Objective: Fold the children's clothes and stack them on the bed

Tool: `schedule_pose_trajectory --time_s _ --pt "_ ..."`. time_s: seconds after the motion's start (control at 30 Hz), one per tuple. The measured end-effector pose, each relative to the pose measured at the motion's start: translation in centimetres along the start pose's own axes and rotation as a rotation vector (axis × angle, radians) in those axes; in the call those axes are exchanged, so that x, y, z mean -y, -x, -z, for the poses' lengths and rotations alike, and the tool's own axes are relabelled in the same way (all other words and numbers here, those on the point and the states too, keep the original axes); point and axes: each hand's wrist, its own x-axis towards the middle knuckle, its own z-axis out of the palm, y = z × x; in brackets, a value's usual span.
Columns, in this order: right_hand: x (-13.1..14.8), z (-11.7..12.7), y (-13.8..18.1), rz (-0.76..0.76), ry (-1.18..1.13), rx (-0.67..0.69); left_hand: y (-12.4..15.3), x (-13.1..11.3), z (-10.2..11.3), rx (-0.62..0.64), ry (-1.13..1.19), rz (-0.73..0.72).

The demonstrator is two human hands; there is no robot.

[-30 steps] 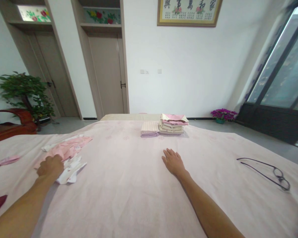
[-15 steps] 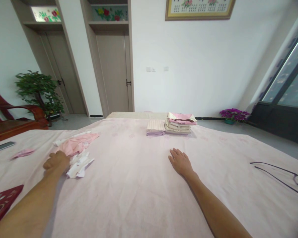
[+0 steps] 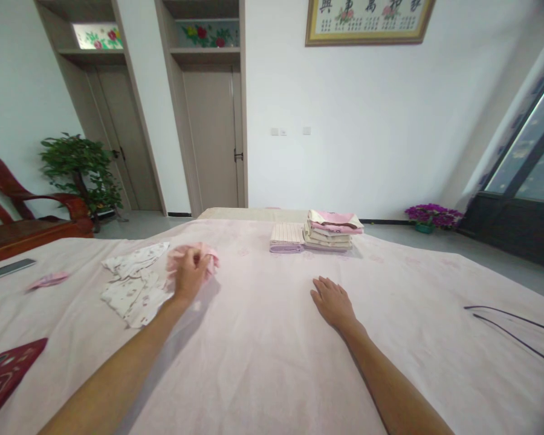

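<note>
My left hand (image 3: 191, 275) is closed on a crumpled pink cloth garment (image 3: 206, 254), pinching its near part just over the bed-like surface. To its left a white patterned garment (image 3: 133, 287) lies spread and rumpled on the pale pink sheet (image 3: 254, 350). My right hand (image 3: 330, 301) rests flat on the sheet, palm down, with nothing in it. Beyond the right hand stand a stack of folded clothes (image 3: 329, 235) with a pink and cream piece on top, and beside it a striped folded cloth (image 3: 286, 237) on a lilac one.
On the left lie a small pink cloth (image 3: 49, 281), a phone (image 3: 9, 270) and a dark red flat item (image 3: 11, 374). Eyeglasses (image 3: 521, 326) lie at the right. A wooden chair (image 3: 36, 208) and a potted plant (image 3: 79, 169) stand beyond the left edge.
My left hand has moved right, carrying the pink garment off the white one, which now shows more fully. My right hand stays flat on the sheet. The view has tilted up slightly.
</note>
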Motion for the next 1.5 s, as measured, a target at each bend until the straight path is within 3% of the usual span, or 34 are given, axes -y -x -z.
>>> schedule_pose_trajectory --time_s 0.1,0.17,0.27,0.33,0.4,0.5,0.63,0.77,1.03,1.23,1.37,1.5 --pt "-0.2 0.1 0.0 -0.01 -0.01 0.011 5.1 -5.3 -3.3 0.347 0.223 -0.24" --pt "-0.3 0.2 0.1 -0.011 -0.024 0.011 7.8 -6.8 -4.8 0.486 0.213 -0.358" --pt "-0.6 0.2 0.1 -0.008 -0.055 0.012 9.4 -5.5 -6.4 0.328 0.093 -0.379" --pt "-0.7 0.3 0.1 -0.01 -0.07 0.018 9.0 -3.3 -7.2 0.204 -0.064 -0.293" --pt "-0.8 0.3 0.1 -0.009 -0.078 0.018 8.3 -1.3 -7.9 0.185 -0.237 -0.167" --pt "-0.8 0.4 0.2 0.003 -0.079 0.012 7.6 0.3 -8.3 0.322 -0.319 -0.096" --pt "-0.7 0.5 0.3 0.007 -0.081 0.014 7.9 0.0 -8.5 0.503 -0.194 -0.28" --pt "-0.6 0.7 0.4 0.04 -0.142 -0.008 8.1 -0.2 -8.6 0.524 -0.111 -0.283" --pt "1.0 1.9 1.1 0.206 -0.474 -0.132 8.5 -1.4 -7.8 0.606 0.158 -0.175" --pt "3.4 1.8 1.1 0.339 -0.398 -0.118 8.7 -1.8 -7.6 0.584 0.308 -0.129" --pt "3.4 1.2 0.6 0.213 -0.554 -0.184 8.7 -2.1 -7.7 0.52 0.433 -0.021" --pt "1.2 1.1 -0.2 -0.144 -0.906 -0.343 8.9 -1.8 -8.1 0.433 0.576 0.155"
